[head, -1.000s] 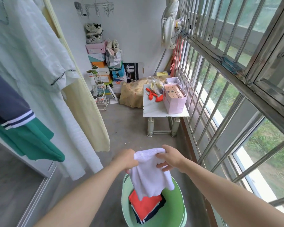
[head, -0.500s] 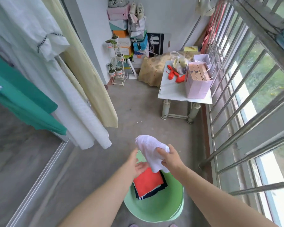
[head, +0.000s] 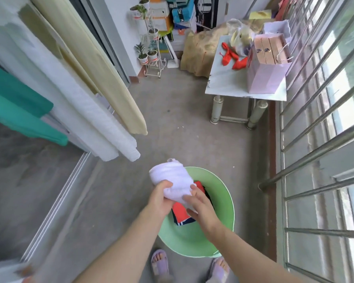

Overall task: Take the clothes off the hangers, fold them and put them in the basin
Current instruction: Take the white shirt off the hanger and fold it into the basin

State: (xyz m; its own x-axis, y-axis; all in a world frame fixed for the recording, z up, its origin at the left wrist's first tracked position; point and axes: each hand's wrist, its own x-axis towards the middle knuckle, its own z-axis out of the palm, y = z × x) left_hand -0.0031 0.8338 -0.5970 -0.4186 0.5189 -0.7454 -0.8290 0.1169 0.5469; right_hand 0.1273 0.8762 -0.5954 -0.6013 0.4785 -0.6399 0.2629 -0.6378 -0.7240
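A folded white garment (head: 173, 180) is bundled between both hands just above the green basin (head: 225, 203) on the floor. My left hand (head: 158, 198) grips its near left side. My right hand (head: 199, 205) holds its right side, fingers curled against the cloth. Inside the basin lies a folded red and navy garment (head: 181, 214), partly hidden by my hands. Still hanging at the left are a green garment (head: 18, 103), a white garment (head: 80, 107) and a pale yellow garment (head: 98, 64).
A small white table (head: 229, 84) with a pink paper bag (head: 266, 74) and red items stands ahead at the right. Window bars (head: 319, 111) line the right side. A plant stand (head: 151, 56) and stacked boxes fill the far end. My sandalled feet (head: 159, 262) stand before the basin.
The white garment hung loose from both hands; now it is bundled small and lower over the basin. My view has tilted downward.
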